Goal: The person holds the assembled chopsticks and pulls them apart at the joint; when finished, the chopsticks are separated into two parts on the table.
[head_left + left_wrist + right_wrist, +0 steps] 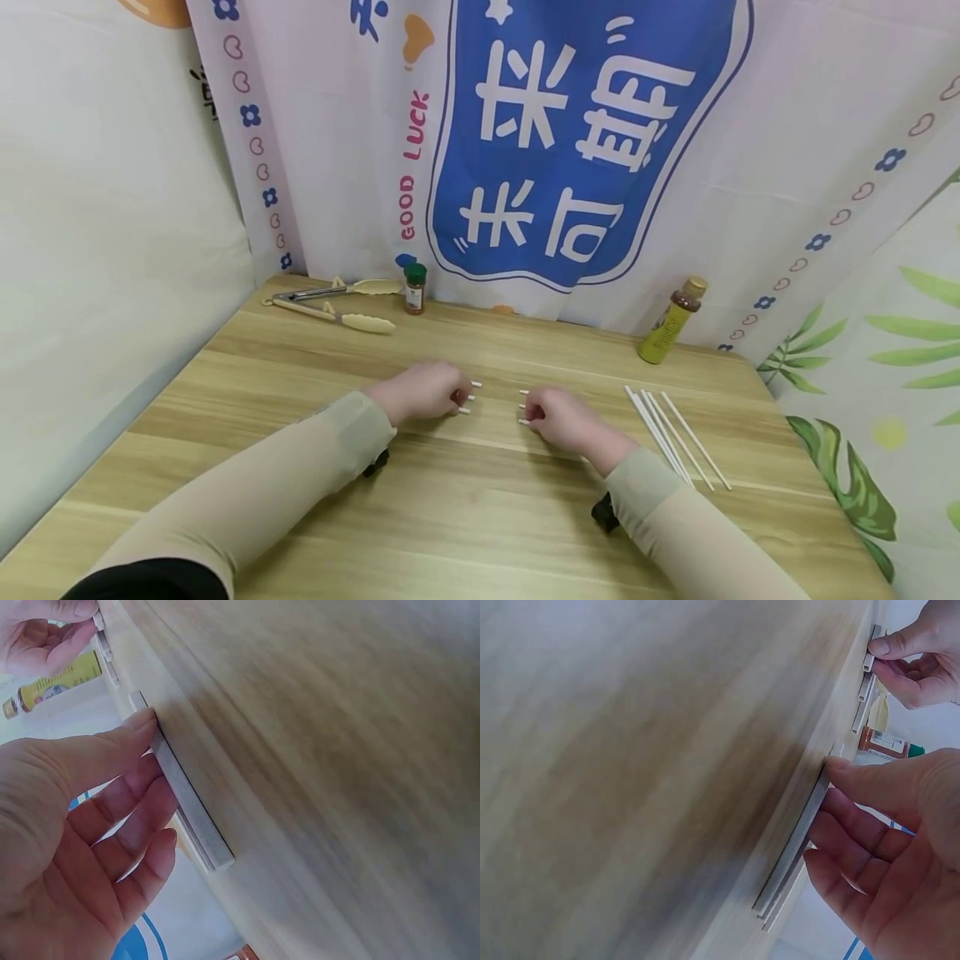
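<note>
Short white sticks lie in two groups on the wooden table (480, 508), their ends showing beside each hand in the head view. My left hand (424, 392) pinches the nearest white stick (180, 787) of the left group between thumb and fingertips, low at the tabletop. Facing it across a small gap, my right hand (564, 419) pinches the nearest white stick (799, 832) of the right group in the same way. Other short sticks lie parallel just behind each held one, partly hidden by the hands.
Several longer white sticks (666, 437) lie to the right of my right hand. At the back left are tongs (367, 322) with cream tips and a green-capped spice jar (415, 290). A yellow-labelled bottle (667, 325) stands at the back right, before a printed cloth (337, 167).
</note>
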Action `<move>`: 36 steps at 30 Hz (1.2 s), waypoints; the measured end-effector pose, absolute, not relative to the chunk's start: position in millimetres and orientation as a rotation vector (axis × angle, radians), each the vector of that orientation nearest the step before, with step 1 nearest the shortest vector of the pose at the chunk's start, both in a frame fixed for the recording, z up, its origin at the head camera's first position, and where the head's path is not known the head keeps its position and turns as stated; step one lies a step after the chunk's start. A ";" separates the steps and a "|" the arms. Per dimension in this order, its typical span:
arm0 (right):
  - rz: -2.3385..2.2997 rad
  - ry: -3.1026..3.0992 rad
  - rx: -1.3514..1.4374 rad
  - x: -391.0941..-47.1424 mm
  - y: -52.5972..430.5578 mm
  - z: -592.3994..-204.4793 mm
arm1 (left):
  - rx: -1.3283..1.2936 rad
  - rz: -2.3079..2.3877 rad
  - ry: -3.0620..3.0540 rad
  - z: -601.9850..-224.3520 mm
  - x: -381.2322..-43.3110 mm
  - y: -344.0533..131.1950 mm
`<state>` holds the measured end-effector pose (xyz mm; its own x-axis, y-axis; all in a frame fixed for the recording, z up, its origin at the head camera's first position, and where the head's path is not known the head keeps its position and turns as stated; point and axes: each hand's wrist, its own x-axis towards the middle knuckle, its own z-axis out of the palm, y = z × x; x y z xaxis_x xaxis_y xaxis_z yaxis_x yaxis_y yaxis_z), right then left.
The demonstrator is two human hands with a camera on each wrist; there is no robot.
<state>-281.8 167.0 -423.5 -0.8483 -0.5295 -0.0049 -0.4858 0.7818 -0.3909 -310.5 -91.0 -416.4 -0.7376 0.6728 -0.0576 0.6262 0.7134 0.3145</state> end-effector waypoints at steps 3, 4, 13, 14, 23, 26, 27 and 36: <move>-0.581 2.859 -0.837 -281.4 166.9 -424.3 | 1.056 0.405 2.751 -415.8 -309.8 -90.8; -0.583 2.860 -0.840 -281.1 166.7 -424.3 | 1.055 0.404 2.751 -415.6 -309.5 -90.7; -0.724 2.844 -0.789 -286.1 190.1 -406.9 | 1.073 0.416 2.744 -416.4 -310.3 -88.1; -0.749 2.859 -0.756 -287.8 198.8 -401.5 | 1.074 0.416 2.744 -417.1 -310.5 -87.9; -0.563 2.928 -0.362 -284.8 285.8 -368.3 | 1.035 0.390 2.752 -417.4 -311.3 -90.0; -0.471 2.915 -0.314 -280.2 301.0 -371.3 | 1.024 0.389 2.754 -418.0 -311.4 -91.4; -0.453 2.916 -0.303 -279.3 304.6 -373.7 | 1.022 0.392 2.754 -417.7 -311.2 -91.7; -0.459 2.936 -0.089 -280.4 320.2 -404.6 | 1.039 0.405 2.748 -416.9 -310.0 -89.4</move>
